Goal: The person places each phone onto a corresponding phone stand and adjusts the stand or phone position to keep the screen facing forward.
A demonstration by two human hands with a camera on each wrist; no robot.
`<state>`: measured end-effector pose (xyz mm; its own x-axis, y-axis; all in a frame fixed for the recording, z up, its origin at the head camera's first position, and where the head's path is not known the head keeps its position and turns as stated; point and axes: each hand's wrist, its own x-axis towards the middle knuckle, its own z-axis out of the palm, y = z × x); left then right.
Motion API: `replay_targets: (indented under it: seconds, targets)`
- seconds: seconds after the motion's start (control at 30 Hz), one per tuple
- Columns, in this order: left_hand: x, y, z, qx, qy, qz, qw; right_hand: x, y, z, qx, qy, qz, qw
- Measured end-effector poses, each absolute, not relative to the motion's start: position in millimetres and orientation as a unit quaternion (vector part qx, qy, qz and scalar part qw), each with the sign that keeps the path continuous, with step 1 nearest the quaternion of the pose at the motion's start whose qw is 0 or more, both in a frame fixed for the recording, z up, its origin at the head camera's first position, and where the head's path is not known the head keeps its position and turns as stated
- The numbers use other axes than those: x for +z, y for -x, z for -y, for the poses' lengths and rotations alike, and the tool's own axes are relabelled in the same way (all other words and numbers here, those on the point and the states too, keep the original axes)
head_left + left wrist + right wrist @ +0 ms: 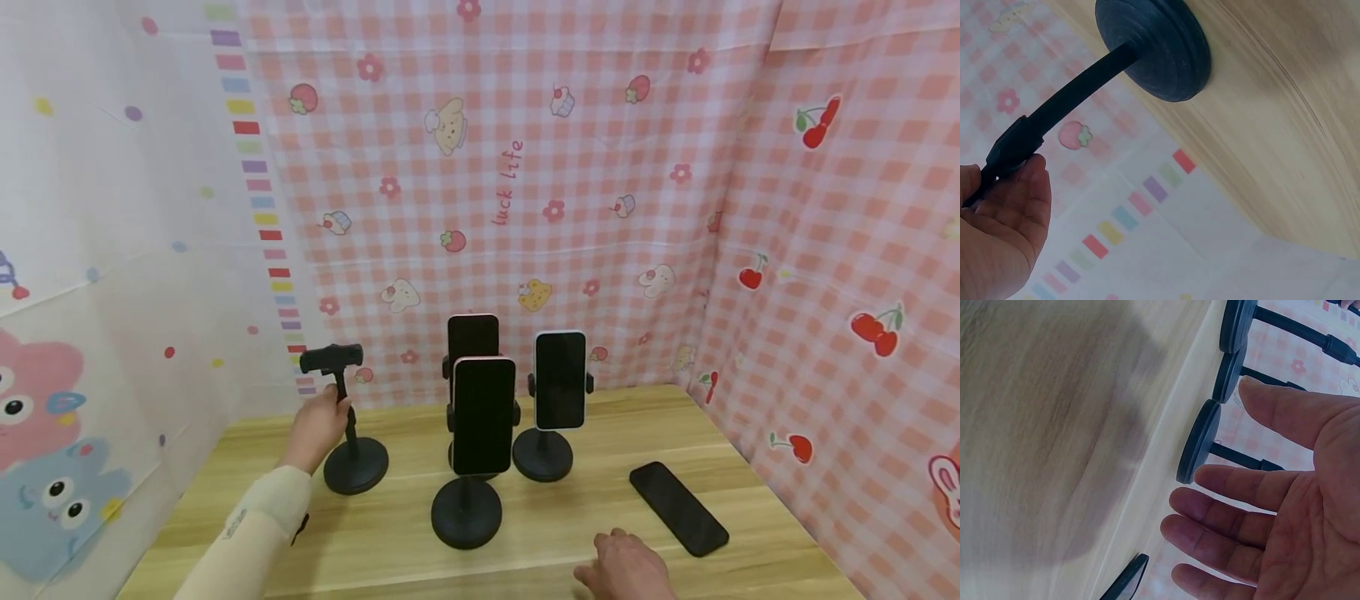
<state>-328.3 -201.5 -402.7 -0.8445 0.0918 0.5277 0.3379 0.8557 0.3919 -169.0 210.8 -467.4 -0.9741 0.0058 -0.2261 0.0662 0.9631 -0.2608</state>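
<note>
My left hand (321, 423) grips the upper pole of a black phone stand (356, 467) at the left, just below its clamp head (332, 358), which holds no phone. In the left wrist view the thumb and fingers (1035, 206) close round the stand's pole (1079, 90) near its collar. The round base (1157, 50) appears to sit on the table. At the front right, my right hand (628, 568) holds nothing. Its fingers (1222, 540) are spread and slightly bent in the right wrist view. Nearest to it lies a black phone (678, 508), flat on the table.
Three more stands hold upright phones: a front one (483, 417), one behind it (472, 333) partly hidden, and one at the right (560, 380). The wooden table (570, 517) meets a pink checked cloth (495, 192) at the back and the right, and a white cloth at left.
</note>
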Motion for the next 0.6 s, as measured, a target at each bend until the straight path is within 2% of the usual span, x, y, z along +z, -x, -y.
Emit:
replay_targets:
  seconds: [0.6]
  targets:
    - [-410, 311, 166, -0.227, 0.164, 0.924, 0.261, -463, 171, -208, -0.127, -0.028, -0.983, 0.127]
